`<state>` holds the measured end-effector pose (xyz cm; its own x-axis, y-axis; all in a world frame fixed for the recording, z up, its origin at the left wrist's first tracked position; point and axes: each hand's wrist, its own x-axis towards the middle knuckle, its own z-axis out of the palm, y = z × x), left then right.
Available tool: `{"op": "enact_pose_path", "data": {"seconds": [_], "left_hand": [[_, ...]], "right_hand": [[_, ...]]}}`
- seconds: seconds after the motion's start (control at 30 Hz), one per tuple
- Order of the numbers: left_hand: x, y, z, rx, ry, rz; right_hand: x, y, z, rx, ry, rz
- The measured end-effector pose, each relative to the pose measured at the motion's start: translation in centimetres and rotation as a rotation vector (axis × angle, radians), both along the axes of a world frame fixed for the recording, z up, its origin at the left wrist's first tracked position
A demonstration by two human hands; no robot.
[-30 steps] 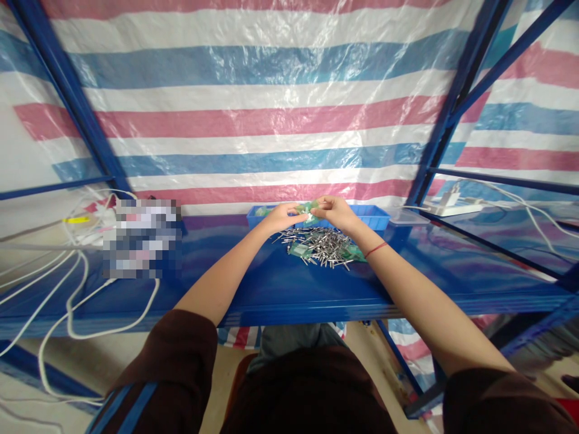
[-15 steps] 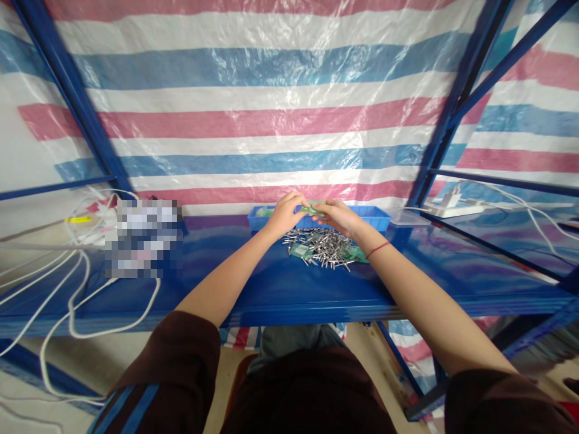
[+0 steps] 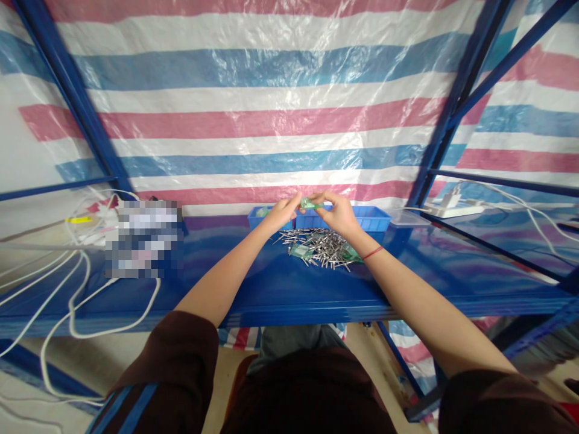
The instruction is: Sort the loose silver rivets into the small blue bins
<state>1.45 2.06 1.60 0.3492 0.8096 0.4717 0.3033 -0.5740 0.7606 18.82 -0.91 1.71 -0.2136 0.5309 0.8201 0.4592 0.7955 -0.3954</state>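
Observation:
Between my two hands, in front of the blue tray's near wall, is a small green plastic bag [image 3: 307, 204]. My left hand [image 3: 286, 212] pinches its left side with thumb and fingers. On the other side my right hand [image 3: 338, 212] grips it, fingers curled over the top. Whether anything lies inside the bag is too small to tell. Below the hands a heap of silvery metal pins, perhaps rivets [image 3: 329, 248], spreads over the blue table. A flat green bag [image 3: 300, 251] lies on the heap.
Behind the heap stands a blue divided tray [image 3: 373, 218], with green bags [image 3: 262, 212] in its left compartment. A clear lid [image 3: 409, 218] lies right of it. White cables [image 3: 75, 301] hang at the left; a power strip [image 3: 455, 208] sits at the right. Blue posts [image 3: 446, 132] frame the table.
My left hand has turned lower and flatter around the bag. My right hand has shifted slightly left and curled its fingers more. The green bag now shows more plainly between them.

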Motion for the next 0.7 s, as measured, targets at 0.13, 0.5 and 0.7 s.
{"op": "enact_pose_path", "data": {"seconds": [0.13, 0.5, 0.7], "left_hand": [[-0.5, 0.8, -0.1, -0.097, -0.041, -0.067], [-8.1, 4.9, -0.2, 0.177, 0.127, 0.675], [-8.6, 4.7, -2.0, 0.167, 0.417, 0.693]], "right_hand": [[0.0, -0.6, 0.5, 0.014, -0.202, -0.062], [0.5, -0.3, -0.3, -0.391, -0.900, -0.268], [0.2, 0.0, -0.8, -0.402, -0.994, -0.352]]}}
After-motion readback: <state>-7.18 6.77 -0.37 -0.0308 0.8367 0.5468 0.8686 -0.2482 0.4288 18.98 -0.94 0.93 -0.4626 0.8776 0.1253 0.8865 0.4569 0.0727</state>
